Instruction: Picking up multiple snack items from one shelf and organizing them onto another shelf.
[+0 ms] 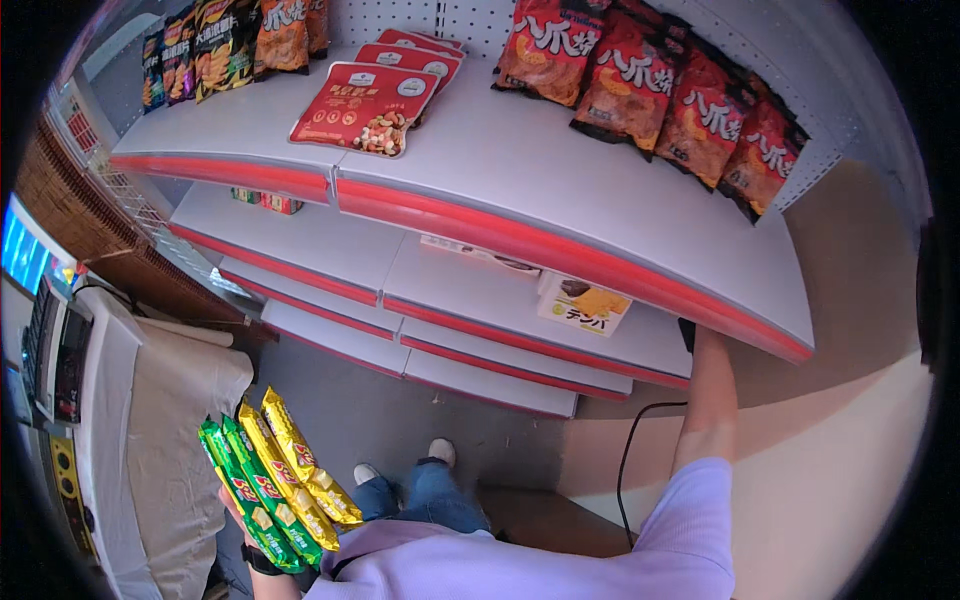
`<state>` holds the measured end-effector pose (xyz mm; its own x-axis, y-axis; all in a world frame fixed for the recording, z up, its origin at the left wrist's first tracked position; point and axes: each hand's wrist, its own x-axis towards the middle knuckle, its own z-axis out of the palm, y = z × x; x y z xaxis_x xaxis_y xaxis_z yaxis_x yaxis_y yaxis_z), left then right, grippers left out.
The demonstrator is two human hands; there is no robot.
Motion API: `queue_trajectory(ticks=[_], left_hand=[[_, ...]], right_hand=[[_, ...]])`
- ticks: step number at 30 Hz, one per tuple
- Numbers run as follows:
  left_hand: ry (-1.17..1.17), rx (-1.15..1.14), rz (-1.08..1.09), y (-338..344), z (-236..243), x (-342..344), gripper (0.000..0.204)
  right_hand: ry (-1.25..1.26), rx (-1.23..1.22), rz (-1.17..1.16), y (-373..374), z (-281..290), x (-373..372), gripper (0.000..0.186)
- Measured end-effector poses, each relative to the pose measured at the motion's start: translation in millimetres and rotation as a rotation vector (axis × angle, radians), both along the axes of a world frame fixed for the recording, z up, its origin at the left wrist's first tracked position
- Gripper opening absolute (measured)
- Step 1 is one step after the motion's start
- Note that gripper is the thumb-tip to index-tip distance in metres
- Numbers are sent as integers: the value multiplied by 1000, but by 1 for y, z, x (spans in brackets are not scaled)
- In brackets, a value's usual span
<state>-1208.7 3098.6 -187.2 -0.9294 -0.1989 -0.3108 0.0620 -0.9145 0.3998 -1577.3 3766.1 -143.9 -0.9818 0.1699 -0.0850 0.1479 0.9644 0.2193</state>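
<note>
My left hand (233,507), low on the left, holds two green snack packs (247,492) and two yellow snack packs (297,460). The long packs lie side by side, fanned out, hiding most of the fingers. A black band circles the left wrist. My right forearm (708,400) reaches up beneath the right end of the top shelf (600,170). That shelf hides the right hand, and a small dark thing shows at the wrist. Nearest to it on the shelf below is a white box (583,305) with a yellow picture.
Red nut pouches (365,105) lie on the top shelf, with red snack bags (625,85) at right and darker chip bags (225,45) at left. Lower shelves (480,295) have red edges. A cloth-covered table (170,420) stands left; a black cable (630,450) hangs right.
</note>
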Motion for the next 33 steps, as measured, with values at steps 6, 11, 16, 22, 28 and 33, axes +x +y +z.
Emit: queue_trajectory(ticks=[6,11,16,22,28,33], left_hand=[[-58,-35,-65,0,-8,6,75],[-63,-39,-155,-5,-39,8,76],[-46,2,-278,2,-104,0,77],[-54,172,-416,14,-161,1,76],[-94,118,-356,36,-166,-25,72],[4,60,-385,60,-154,-53,72]], right_hand=[[40,12,-70,-1,-14,-12,76],[82,21,-123,-10,-27,-6,76],[171,-38,-139,-28,-40,-4,75],[258,51,-207,-32,-36,-5,73],[232,3,-98,-15,-47,-23,57],[207,-20,-105,2,-62,-26,51]])
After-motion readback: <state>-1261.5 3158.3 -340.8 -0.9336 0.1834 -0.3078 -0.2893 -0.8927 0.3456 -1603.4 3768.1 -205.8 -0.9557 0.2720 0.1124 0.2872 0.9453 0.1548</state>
